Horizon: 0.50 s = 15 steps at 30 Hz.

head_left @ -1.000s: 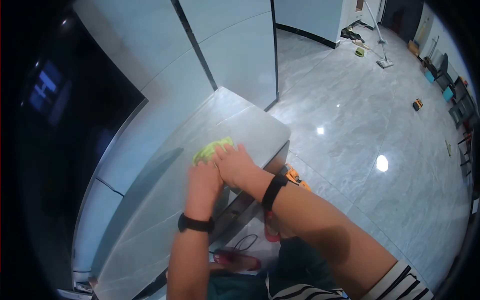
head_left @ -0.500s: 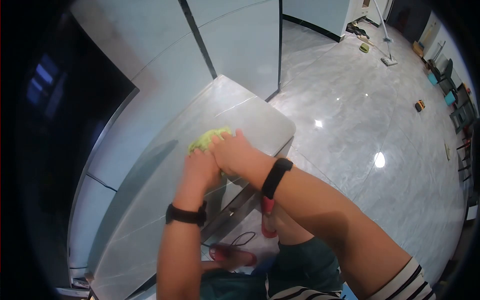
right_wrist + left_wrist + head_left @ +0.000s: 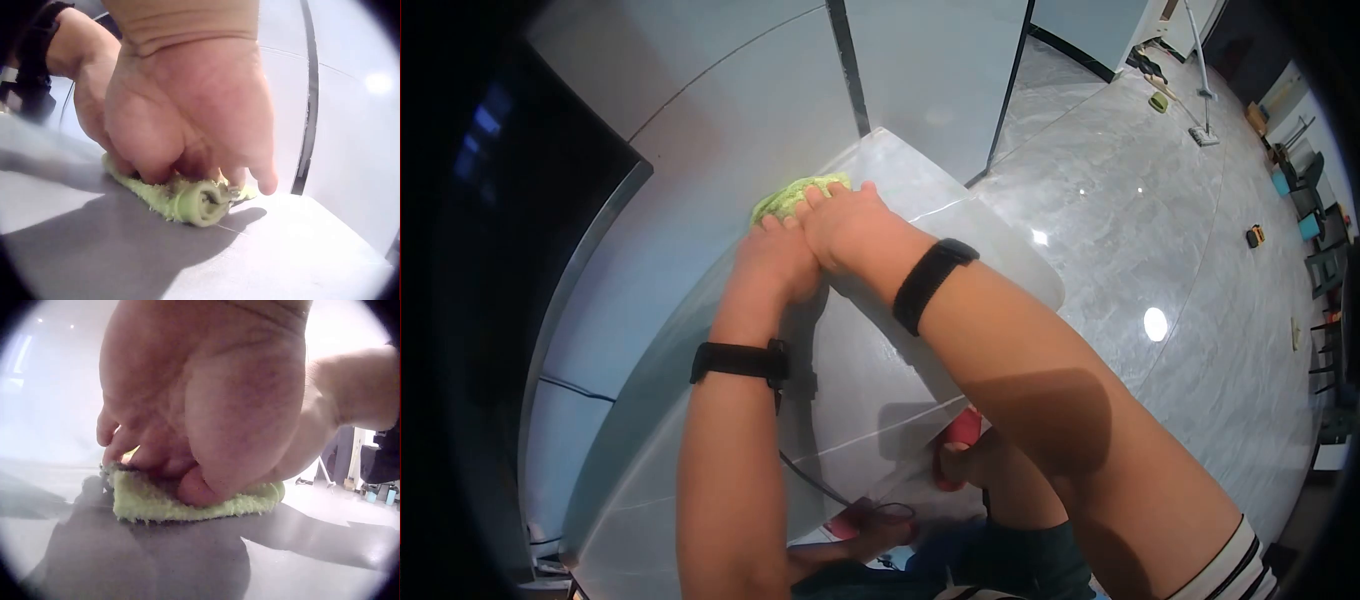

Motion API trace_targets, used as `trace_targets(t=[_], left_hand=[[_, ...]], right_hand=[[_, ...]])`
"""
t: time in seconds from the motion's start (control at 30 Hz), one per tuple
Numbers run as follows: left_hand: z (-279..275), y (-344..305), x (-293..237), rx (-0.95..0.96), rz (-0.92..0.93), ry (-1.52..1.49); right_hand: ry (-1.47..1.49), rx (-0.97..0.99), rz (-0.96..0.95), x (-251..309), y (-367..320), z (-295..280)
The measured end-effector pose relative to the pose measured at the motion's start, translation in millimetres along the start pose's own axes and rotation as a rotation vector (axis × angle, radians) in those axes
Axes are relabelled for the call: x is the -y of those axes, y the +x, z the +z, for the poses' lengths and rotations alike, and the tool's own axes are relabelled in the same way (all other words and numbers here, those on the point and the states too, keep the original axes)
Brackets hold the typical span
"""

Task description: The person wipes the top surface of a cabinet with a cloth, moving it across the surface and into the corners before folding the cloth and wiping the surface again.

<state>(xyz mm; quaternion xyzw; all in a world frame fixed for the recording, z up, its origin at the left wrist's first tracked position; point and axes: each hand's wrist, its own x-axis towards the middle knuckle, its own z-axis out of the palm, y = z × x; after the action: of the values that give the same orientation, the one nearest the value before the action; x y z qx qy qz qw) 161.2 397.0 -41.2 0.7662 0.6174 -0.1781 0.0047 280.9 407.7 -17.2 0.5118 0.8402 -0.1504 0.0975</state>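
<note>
A folded yellow-green cloth [image 3: 792, 196] lies on a grey marble-look top [image 3: 985, 265], close to the pale wall panels. My left hand [image 3: 772, 262] bears down on the cloth, its thumb on the near side and fingers over the far side in the left wrist view. Beside it my right hand [image 3: 852, 226] grips the same cloth, with its little finger stretched out past the edge. The right wrist view shows the rolled end of the cloth [image 3: 205, 205] under that hand. Both hands sit side by side and touch.
A dark screen [image 3: 550, 200] stands at the left. Wall panels [image 3: 730, 110] rise behind the top. A mop [image 3: 1203, 110] and an orange-black object [image 3: 1255, 236] are on the tiled floor at the right. Red slippers [image 3: 962, 430] show below the top's near edge.
Both hands have moved the cloth forward across the top, away from the near edge and up to the wall side. The head view has also shifted.
</note>
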Motion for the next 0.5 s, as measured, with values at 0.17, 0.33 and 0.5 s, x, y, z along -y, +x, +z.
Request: trace_targets(t=[0.17,0.33,0.5], left_hand=[[-9.6,7.7,1.7,0.081,-0.017,-0.059],[0.5,-0.8,1.1,-0.064,-0.019,-0.068],[30.6,12.3,3.6,-0.218,0.010,-0.055]], right_hand=[[-0.034,0.013,0.012,-1.4,6.6,-2.3],[-0.084,-0.007,0.021,2.3,6.8,1.5],[-0.038,-0.028,-0.010,-2.0,1.8,1.7]])
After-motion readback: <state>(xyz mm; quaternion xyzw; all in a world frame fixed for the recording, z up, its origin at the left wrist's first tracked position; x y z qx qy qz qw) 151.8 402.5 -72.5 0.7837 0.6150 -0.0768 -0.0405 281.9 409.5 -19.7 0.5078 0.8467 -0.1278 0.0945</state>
